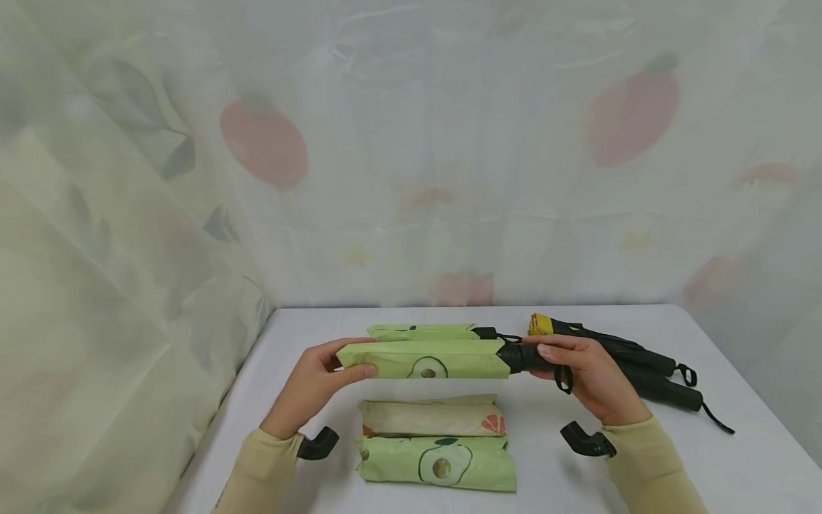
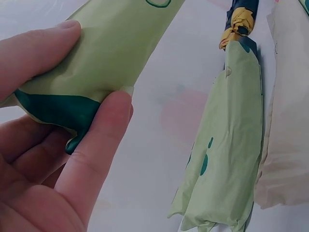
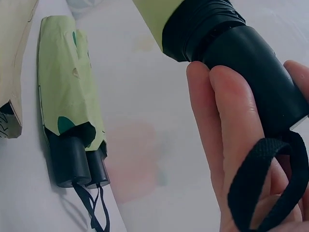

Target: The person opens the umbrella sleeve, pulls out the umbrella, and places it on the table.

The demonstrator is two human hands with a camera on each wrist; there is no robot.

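Observation:
A folded umbrella in a green avocado-print cover is held level above the table between both hands. My left hand pinches the left end of the cover, thumb on the near side; a dark green patch shows there in the left wrist view. At the other end, my right hand holds the black handle, whose wrist strap loops down over the fingers. Behind the held umbrella lies more green-covered stuff; in the right wrist view two black handles stick out of it.
Nearer me on the white table lie a beige fruit-print cover and a green avocado-print cover. Two black folded umbrellas lie at the right, beside a yellow end. Hanging printed sheets enclose the back and left.

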